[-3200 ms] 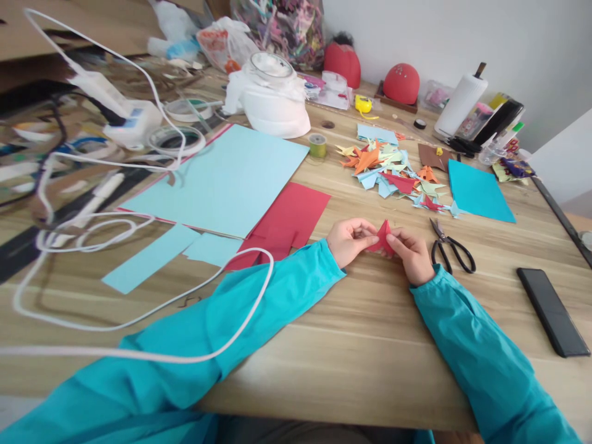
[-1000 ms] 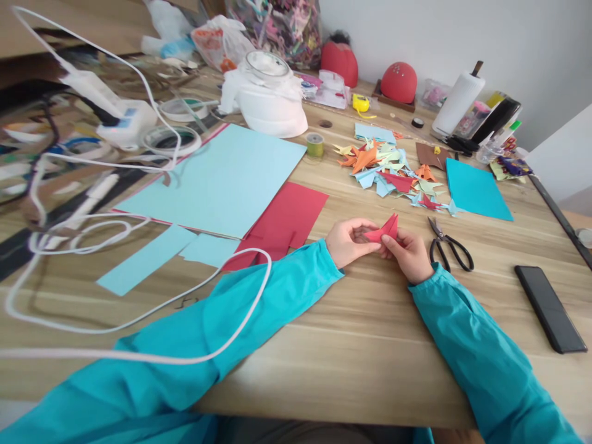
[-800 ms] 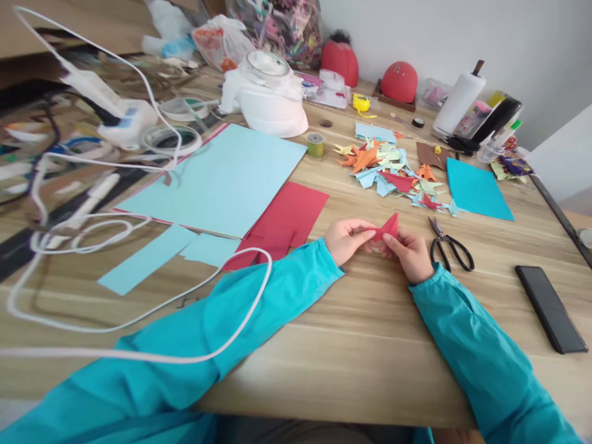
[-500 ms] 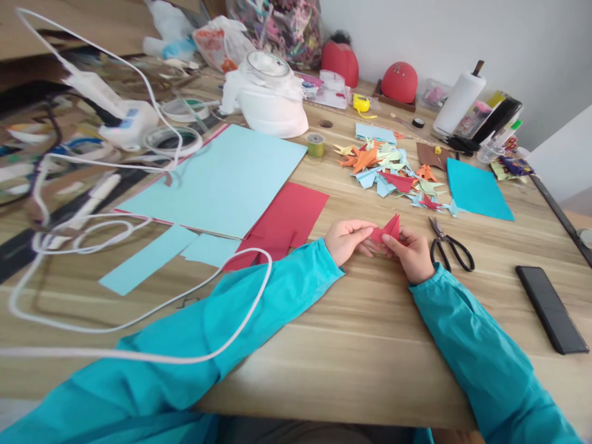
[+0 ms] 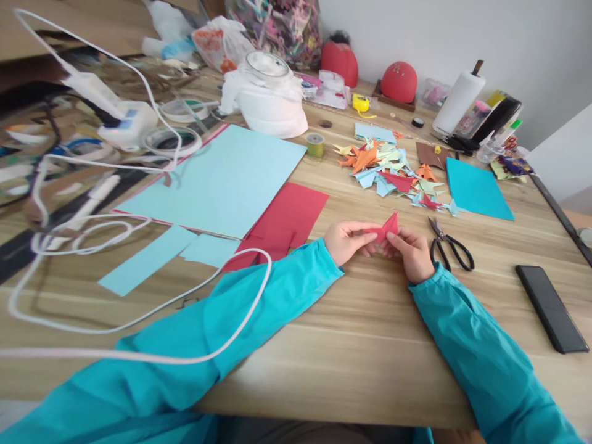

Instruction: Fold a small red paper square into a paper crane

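Observation:
A small folded red paper piece [image 5: 386, 229] is held between both hands just above the wooden table [image 5: 361, 345]. My left hand [image 5: 346, 240] pinches its left end with fingertips closed. My right hand [image 5: 411, 251] grips its right side, thumb and fingers pressed on the paper; one pointed tip sticks up. Both arms wear teal sleeves and rest on the table. Black scissors [image 5: 451, 246] lie just right of my right hand.
A red sheet [image 5: 289, 219] and a large light blue sheet [image 5: 222, 182] lie to the left, with blue strips [image 5: 148, 259]. A pile of folded paper shapes [image 5: 391, 172], a teal sheet [image 5: 476, 191], a black phone [image 5: 550, 308] and white cables [image 5: 139, 308] surround the work spot.
The red piece has been turned from an upright point to lying more sideways between the fingers. Both hands have stayed at the same spot, with small finger movements.

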Demonstrator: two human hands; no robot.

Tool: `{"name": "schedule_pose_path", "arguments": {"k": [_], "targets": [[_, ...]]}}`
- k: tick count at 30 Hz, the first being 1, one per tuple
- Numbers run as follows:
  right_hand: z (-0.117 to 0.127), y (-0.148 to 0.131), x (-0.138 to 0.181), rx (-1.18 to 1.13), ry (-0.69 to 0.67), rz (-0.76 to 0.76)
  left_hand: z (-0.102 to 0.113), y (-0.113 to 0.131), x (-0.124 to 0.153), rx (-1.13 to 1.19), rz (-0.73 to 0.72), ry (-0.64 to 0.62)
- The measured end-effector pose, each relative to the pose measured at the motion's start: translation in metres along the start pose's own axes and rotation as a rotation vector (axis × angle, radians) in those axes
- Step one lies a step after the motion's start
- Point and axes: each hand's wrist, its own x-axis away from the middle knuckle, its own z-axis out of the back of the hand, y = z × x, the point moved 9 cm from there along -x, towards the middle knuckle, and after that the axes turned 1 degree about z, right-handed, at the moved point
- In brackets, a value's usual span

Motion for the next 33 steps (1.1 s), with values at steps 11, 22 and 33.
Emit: {"name": "schedule_pose_path", "arguments": {"k": [11, 22, 33], "targets": [[-0.0002, -0.0016, -0.001, -0.005, 0.002, 0.018, 0.0006, 0.0006, 0.0006, 0.011, -0.003, -0.003], [-0.0047, -0.0074, 0.0013, 0.06, -0.009, 0.026, -0.002, 0.003, 0.0013, -0.028, -0.008, 0.0], [-0.0079, -0.0066, 0.0004, 0.132, -0.059, 0.041, -0.0009, -0.0008, 0.0016, -0.044, 0.007, 0.028]]}}
